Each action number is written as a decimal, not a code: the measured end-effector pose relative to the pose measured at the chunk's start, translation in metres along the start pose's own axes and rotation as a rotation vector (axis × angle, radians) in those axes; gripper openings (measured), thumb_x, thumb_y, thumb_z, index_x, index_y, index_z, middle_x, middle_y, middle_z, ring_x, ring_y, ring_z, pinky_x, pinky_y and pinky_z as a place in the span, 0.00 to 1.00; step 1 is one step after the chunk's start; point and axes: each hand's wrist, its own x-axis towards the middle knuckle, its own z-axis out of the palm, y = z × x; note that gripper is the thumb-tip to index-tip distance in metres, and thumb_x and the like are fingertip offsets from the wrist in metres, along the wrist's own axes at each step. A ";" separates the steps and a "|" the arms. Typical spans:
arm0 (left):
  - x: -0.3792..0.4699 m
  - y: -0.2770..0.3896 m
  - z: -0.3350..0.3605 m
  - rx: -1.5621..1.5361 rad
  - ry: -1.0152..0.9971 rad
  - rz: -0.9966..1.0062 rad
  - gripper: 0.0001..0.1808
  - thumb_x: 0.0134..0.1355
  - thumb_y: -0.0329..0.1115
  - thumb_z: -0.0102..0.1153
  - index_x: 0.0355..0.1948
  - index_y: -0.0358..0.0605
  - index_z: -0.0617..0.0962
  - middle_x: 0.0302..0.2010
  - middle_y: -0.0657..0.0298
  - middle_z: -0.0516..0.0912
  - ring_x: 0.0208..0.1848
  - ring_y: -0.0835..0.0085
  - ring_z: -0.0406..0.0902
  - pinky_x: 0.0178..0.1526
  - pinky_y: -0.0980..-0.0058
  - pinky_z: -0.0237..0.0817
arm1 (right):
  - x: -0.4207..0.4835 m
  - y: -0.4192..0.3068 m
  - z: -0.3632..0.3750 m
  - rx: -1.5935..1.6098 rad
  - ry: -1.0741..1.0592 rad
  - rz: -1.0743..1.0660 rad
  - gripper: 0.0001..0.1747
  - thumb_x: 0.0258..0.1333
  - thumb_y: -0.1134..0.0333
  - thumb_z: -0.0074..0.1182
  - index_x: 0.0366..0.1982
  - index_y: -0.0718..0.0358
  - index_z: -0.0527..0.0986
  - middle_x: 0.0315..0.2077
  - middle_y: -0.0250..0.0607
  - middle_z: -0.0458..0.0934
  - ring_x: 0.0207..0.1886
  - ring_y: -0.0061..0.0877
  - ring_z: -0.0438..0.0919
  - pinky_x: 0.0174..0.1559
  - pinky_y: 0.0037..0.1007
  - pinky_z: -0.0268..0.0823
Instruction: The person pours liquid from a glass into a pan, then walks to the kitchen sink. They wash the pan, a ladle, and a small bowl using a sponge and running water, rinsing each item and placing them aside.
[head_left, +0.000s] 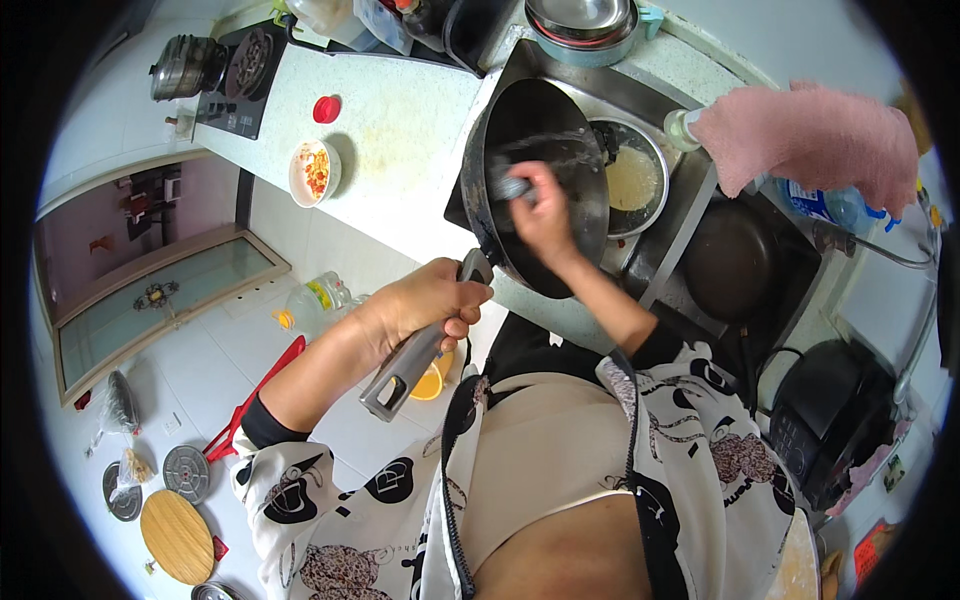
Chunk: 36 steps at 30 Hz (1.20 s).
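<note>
My left hand (424, 300) grips the grey handle (405, 375) of a dark wok (540, 112). The wok is tilted over the sink (690, 217), its inside turned towards the right. Inside it, my right hand (546, 225) presses a silvery scrubber (511, 187), probably steel wool, against the wet surface; motion blurs both. Partly behind the wok, a metal basin (663, 191) with cloudy yellowish liquid sits in the sink. A dark frying pan (731, 259) lies in the sink's other compartment.
On the counter (397, 127) stand a white bowl (298, 191) of chopped red and yellow food and a red cap (326, 109). Stacked bowls (581, 49) are behind the sink. A pink towel (810, 142) hangs at right, above a black rice cooker (832, 420). Plastic bottles (319, 300) are on the floor.
</note>
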 end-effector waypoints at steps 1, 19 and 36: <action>0.000 0.000 0.001 -0.011 -0.001 -0.003 0.09 0.60 0.30 0.52 0.30 0.41 0.65 0.18 0.70 0.66 0.13 0.86 0.61 0.13 0.84 0.56 | 0.004 -0.006 0.019 0.104 -0.046 -0.101 0.17 0.44 0.84 0.46 0.39 0.63 0.68 0.34 0.34 0.71 0.41 0.23 0.70 0.48 0.24 0.62; 0.004 -0.013 0.000 0.043 0.014 0.036 0.11 0.61 0.30 0.51 0.23 0.42 0.66 0.16 0.69 0.67 0.12 0.85 0.63 0.13 0.82 0.58 | 0.008 0.132 -0.152 -1.202 0.206 0.348 0.19 0.33 0.76 0.63 0.34 0.61 0.72 0.39 0.45 0.69 0.47 0.43 0.68 0.52 0.37 0.62; 0.001 -0.008 0.012 0.065 0.041 0.020 0.09 0.59 0.30 0.53 0.33 0.39 0.67 0.18 0.71 0.66 0.13 0.87 0.61 0.13 0.84 0.55 | -0.052 -0.023 -0.028 0.859 -0.521 0.892 0.16 0.59 0.63 0.45 0.47 0.60 0.69 0.37 0.29 0.73 0.40 0.15 0.69 0.46 0.21 0.63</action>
